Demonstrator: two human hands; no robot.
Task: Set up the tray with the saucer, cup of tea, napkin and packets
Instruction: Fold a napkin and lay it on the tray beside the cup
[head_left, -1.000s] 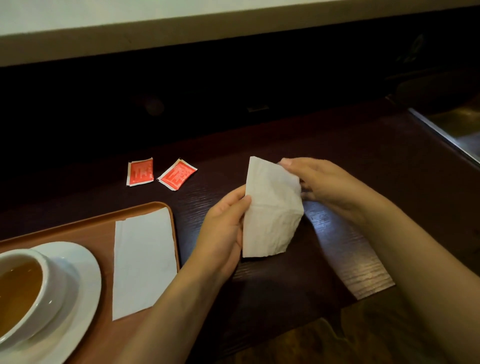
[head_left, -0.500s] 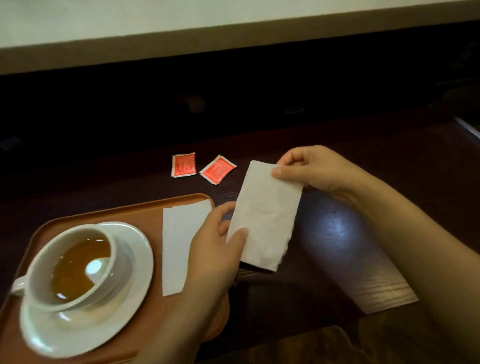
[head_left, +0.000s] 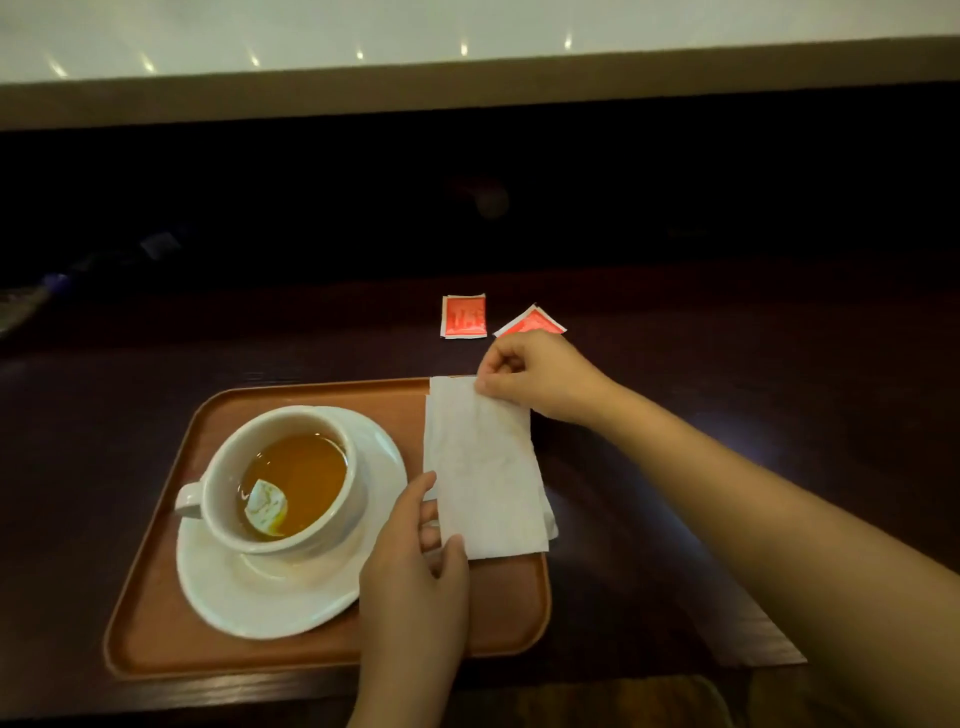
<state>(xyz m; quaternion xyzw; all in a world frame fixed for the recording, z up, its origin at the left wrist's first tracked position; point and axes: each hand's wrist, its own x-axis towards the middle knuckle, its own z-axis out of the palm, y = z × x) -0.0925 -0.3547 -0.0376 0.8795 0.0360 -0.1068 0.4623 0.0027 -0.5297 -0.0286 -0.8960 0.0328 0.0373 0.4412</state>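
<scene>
An orange-brown tray (head_left: 311, 649) lies on the dark table. On its left stands a white saucer (head_left: 249, 597) bearing a white cup of tea (head_left: 291, 483). A folded white napkin (head_left: 483, 467) lies over the tray's right side, on top of another napkin whose edge shows at its right. My right hand (head_left: 540, 379) pinches the napkin's far corner. My left hand (head_left: 415, 566) holds its near left edge between thumb and fingers. Two red packets (head_left: 464, 316) (head_left: 532, 322) lie on the table beyond the tray; my right hand partly hides the right one.
A dark recess and a pale ledge (head_left: 467, 83) run across the back. The table's front edge (head_left: 753, 665) is close below my right forearm.
Both hands have carried the napkin left from above the table and onto the tray's right side, over the napkin lying there. The view has shifted so the whole tray shows.
</scene>
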